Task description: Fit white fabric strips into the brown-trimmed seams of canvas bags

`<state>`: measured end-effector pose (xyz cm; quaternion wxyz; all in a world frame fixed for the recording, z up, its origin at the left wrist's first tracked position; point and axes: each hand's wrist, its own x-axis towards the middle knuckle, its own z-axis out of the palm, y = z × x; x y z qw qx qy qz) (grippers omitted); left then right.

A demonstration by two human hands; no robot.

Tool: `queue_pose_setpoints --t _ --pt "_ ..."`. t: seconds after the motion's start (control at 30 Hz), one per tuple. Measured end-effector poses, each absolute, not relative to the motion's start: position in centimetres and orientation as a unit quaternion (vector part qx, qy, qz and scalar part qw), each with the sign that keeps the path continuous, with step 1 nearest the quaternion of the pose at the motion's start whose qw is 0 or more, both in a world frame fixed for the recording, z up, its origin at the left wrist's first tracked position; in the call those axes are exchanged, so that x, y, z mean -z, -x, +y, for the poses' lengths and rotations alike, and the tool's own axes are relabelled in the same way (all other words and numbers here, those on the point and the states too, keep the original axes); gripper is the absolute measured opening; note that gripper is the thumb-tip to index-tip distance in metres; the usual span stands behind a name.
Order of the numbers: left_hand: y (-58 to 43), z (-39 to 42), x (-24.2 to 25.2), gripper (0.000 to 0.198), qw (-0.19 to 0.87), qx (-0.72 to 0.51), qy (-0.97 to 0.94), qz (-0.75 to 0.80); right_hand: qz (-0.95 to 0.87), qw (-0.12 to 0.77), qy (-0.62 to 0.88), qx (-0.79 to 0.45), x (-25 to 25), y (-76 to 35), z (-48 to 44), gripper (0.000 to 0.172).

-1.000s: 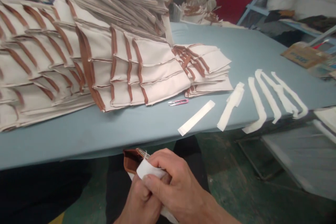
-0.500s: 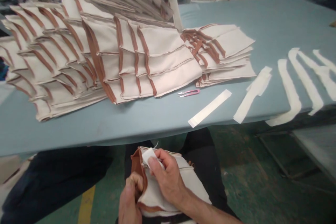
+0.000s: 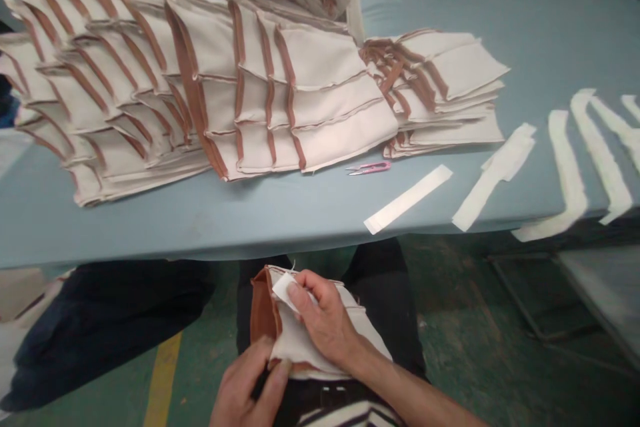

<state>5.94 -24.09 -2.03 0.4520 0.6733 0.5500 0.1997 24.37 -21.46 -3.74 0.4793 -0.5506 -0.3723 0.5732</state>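
On lap, just nearer than table edge | R hand fingers curled, pinching white strip against canvas panel w/ brown binding | L hand part open at panel's lower edge, grip unclear | on table: stacked panels, pink snips, loose white strips

One pair of pink thread snips lies on the tabletop, with one large canvas stack and one small canvas stack behind it. Five white strips lie right of it. Below it, one left hand and one right hand are on one canvas piece and one white scrap.
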Motion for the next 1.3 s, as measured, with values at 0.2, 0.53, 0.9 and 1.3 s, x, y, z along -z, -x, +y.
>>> queue_pose_setpoints --t 0.2,0.53,0.9,1.3 --pt "-12.0 -17.3 -1.3 0.029 0.487 -0.239 -0.692 0.476 -0.479 0.457 0.573 -0.483 -4.0 -31.2 -20.3 0.029" --pt "-15.0 -15.0 -3.2 0.038 0.59 -0.286 -0.607 0.449 -0.479 0.38 0.668 -0.424 -7.2 -30.9 -21.8 0.023" --pt "-13.0 -15.6 -1.4 0.05 0.608 -0.318 -0.555 0.469 -0.457 0.367 0.709 -0.392 -5.7 -28.4 -20.6 0.026" --pt "-13.5 -15.7 -0.1 0.075 0.721 -0.299 -0.4 0.481 -0.424 0.386 0.7 -0.425 -4.5 -28.4 -20.4 0.024"
